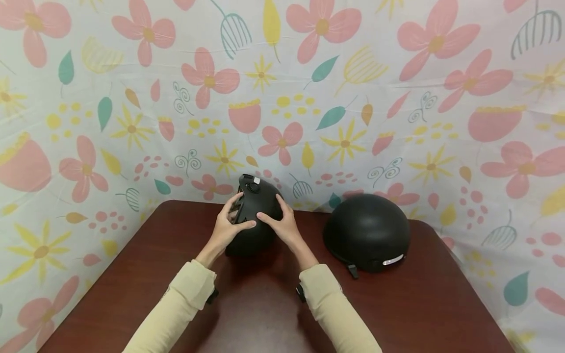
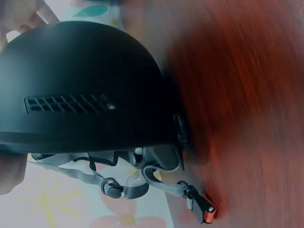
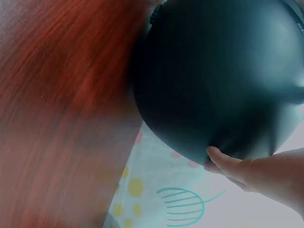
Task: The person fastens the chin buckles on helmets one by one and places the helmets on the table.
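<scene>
A matte black helmet (image 1: 260, 240) is tipped on its side near the back of the table, its open underside facing left. My left hand (image 1: 225, 226) grips it at the rim, thumb on the outer shell and fingers towards the inside. On the other side my right hand (image 1: 286, 224) holds the rounded shell, thumb across the front. The left wrist view shows a slotted vent (image 2: 66, 103) and grey chin straps with a black and red buckle (image 2: 203, 209) hanging out. In the right wrist view, right-hand fingers (image 3: 228, 161) press against the smooth dome (image 3: 204, 80).
To the right, a second black helmet (image 1: 366, 228) sits dome up on the reddish-brown table (image 1: 260, 314), a silver oval mark (image 1: 393, 260) on its side and a small strap end (image 1: 352, 271) at its edge. A flower-patterned cloth (image 1: 282, 98) hangs close behind the table.
</scene>
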Tool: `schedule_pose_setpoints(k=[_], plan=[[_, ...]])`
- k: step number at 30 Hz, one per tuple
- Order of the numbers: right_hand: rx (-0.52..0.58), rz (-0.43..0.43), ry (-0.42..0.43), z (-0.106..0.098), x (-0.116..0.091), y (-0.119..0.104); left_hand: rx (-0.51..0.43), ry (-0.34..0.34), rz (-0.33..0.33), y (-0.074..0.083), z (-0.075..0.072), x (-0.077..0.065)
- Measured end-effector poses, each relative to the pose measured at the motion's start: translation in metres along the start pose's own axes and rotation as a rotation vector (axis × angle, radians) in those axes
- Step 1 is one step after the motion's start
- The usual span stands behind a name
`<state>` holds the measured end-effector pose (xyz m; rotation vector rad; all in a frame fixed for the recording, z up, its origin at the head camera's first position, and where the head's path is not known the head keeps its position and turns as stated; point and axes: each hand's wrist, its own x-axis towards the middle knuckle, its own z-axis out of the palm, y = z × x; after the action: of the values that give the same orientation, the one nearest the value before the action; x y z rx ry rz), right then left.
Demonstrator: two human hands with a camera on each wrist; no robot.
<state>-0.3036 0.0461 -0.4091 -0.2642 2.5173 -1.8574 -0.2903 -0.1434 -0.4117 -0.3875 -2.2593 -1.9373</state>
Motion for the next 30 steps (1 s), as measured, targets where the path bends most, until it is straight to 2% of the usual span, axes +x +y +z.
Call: schedule_pose_setpoints(k=[7,11,15,22,30], plan=[[-0.058,-0.027,-0.005,0.002,0.002,-0.006,-0.046,-0.028,0.035,-0.001,-0.001,-0.003],[-0.061,-0.032,-0.017,0.004,0.002,-0.002,-0.057,-0.007,0.053,-0.002,-0.002,-0.005],[-0.034,-0.031,-0.027,0.005,0.001,0.007,-0.037,-0.025,0.053,-0.004,-0.003,-0.006],[-0.021,-0.023,-0.089,0.005,0.001,0.013,0.036,-0.008,-0.015,-0.004,-0.004,-0.008],[-0.095,0.001,-0.074,-0.005,0.014,0.000,0.090,-0.020,0.018,0.009,0.003,-0.004]])
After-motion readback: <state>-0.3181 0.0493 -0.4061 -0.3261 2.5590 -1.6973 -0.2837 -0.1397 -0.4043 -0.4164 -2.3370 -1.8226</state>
